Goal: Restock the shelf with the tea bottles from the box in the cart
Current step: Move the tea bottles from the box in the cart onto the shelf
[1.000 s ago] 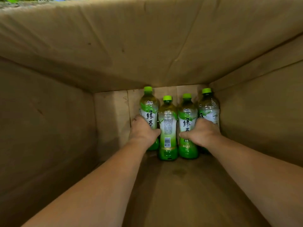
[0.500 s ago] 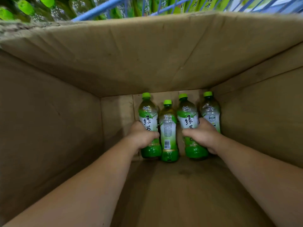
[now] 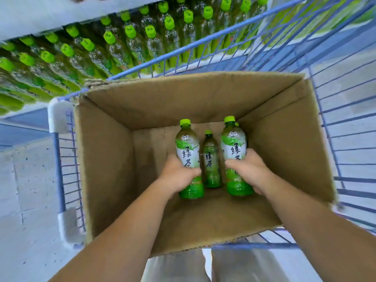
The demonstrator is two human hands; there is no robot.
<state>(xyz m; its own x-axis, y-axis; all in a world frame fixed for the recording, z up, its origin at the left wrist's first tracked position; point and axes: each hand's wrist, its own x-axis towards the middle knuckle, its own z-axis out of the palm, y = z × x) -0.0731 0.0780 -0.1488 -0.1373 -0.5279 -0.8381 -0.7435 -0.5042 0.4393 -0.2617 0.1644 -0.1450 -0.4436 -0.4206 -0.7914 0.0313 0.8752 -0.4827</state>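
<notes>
You've raised both bottles out of the row; your left hand (image 3: 179, 174) grips the left bottle (image 3: 187, 143), your right hand (image 3: 249, 169) the right bottle (image 3: 233, 143) — the middle bottle (image 3: 210, 157) now sits lower between them; the cart (image 3: 203, 44) and the shelf (image 3: 30, 15) have come into view.

Left hand (image 3: 179, 173) grips the left tea bottle (image 3: 187, 147), right hand (image 3: 250, 169) the right tea bottle (image 3: 234, 146), inside a cardboard box (image 3: 105, 159) in a blue cart (image 3: 59, 159). A third bottle (image 3: 210, 159) stands between.

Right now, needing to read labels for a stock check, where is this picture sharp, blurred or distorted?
Head view: labels on the left bottle and right bottle are legible; the shelf bottles smear with blur; the cart frame bows from wide-angle distortion; the box floor is shadowed.
</notes>
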